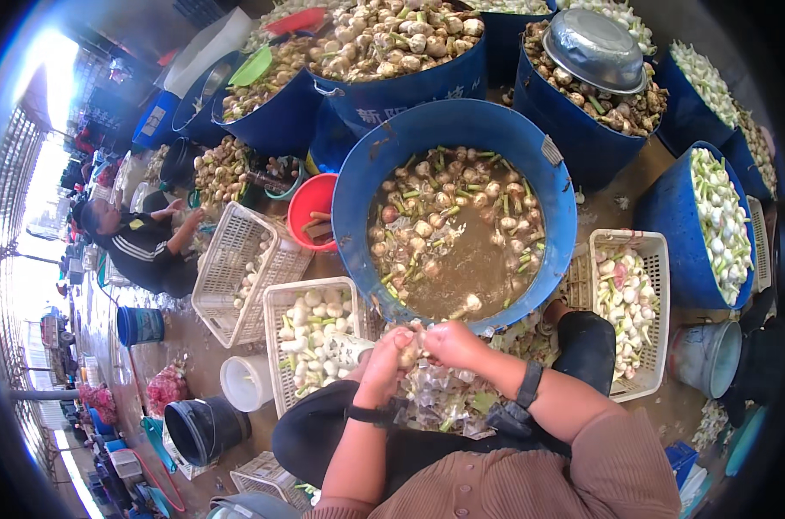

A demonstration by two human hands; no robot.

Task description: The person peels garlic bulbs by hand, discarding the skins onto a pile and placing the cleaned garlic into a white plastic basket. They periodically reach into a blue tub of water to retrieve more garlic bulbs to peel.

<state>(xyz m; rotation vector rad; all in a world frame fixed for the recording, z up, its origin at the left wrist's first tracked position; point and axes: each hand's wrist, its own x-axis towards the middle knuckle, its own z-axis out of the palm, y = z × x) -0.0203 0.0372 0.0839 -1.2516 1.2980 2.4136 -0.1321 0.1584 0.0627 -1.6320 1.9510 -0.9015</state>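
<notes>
In front of my body, both hands come together over the near rim of a big blue tub (353, 186). My left hand (387, 355) is closed round a garlic bulb (407, 355), mostly covered by fingers. Closed and pinching, my right hand (454, 344) meets the same bulb from the other side; its fingertips are partly hidden. Brown water fills the tub, with many unpeeled garlic bulbs (422, 228) and cut green stems floating in it. Loose garlic skins (448, 396) lie heaped below my hands, between my knees.
White crates of pale garlic stand at my left (273, 324) and right (662, 324). Beyond the tub are more blue tubs (392, 102) heaped with garlic, one topped by a metal basin (595, 48). A red bucket (301, 203) touches the tub's left side. Another person (141, 246) sits far left.
</notes>
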